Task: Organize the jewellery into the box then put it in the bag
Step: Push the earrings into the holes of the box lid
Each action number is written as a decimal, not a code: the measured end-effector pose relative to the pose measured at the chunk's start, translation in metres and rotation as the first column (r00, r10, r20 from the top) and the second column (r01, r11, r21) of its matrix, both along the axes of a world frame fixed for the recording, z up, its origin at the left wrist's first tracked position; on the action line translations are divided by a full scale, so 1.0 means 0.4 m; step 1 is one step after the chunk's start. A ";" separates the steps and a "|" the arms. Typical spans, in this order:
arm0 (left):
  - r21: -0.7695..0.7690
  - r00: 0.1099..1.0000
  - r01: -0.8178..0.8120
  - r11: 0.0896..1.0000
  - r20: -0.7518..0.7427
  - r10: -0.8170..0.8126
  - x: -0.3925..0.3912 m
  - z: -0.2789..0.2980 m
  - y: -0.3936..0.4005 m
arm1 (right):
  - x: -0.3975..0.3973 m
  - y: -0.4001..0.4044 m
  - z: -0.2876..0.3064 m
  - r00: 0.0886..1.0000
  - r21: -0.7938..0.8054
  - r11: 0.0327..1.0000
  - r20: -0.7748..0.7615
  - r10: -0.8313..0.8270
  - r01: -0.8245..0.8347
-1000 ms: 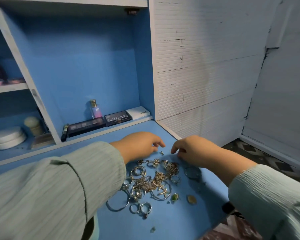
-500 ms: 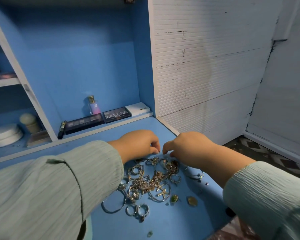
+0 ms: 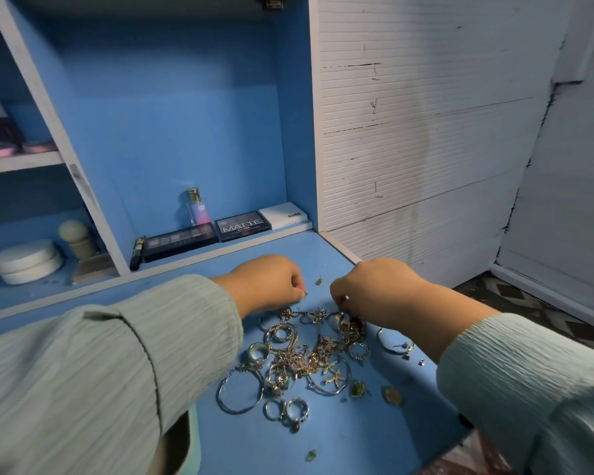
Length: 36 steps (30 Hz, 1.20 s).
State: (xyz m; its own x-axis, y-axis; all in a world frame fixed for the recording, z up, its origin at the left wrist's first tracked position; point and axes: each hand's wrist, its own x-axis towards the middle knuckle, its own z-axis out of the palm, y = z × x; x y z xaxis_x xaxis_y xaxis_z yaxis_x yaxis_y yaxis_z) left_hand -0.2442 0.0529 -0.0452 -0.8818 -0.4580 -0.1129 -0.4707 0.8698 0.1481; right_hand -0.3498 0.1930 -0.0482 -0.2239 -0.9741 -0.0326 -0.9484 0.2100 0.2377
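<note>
Change: both hands have drawn closer together at the far edge of the jewellery pile since the earlier frame, and their fingers have curled in.
Left grip: left hand has its fingers curled, the tips pinching a tiny metal piece at the far edge of the pile; what the piece is cannot be told.
Right grip: right hand has its fingers curled down into the pile's far edge, pinching a small piece; the piece is too small to name.
Jewellery pile: lies loose on the blue worktop, just nearer the camera than both grips; rings, hoops, chains and star-shaped charms tangled together, too many to count.
Strays: one small stud lies between the two grips, slightly beyond them; one green stone and one gold oval piece lie at the pile's near-right side.
Shelf beyond the grips: one bottle marked "SB", one palette reading "MATTE", one white case reading "NUDE", one long dark palette.
Left compartment: one round white jar, lid on.
</note>
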 end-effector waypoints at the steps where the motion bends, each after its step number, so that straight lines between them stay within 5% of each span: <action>1: 0.011 1.000 -0.006 1.000 -0.005 0.006 0.003 0.004 0.001 | 0.000 0.000 -0.001 1.000 -0.007 1.000 -0.001 -0.004 0.004; 11: 0.157 0.988 -0.076 0.985 -0.122 0.096 0.086 0.062 0.018 | 0.013 0.021 0.013 0.971 -0.052 0.982 0.168 -0.169 0.180; 23: 0.520 0.912 -0.012 0.854 -0.345 0.223 0.306 0.152 0.097 | 0.233 0.059 0.100 0.913 -0.260 0.961 0.408 0.018 0.097; 36: 0.625 0.650 0.013 0.781 -0.599 0.468 0.610 0.109 0.178 | 0.494 0.055 0.079 0.572 -0.365 0.926 0.782 0.248 0.096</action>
State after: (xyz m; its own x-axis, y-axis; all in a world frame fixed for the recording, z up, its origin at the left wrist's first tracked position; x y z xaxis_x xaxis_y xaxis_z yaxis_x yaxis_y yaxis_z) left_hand -0.0003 0.1241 -0.0015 -0.6649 -0.7236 0.1850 -0.1821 0.3973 0.8994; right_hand -0.1523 0.2152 -0.0165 -0.1953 -0.9670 0.1638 -0.7159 0.0265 -0.6977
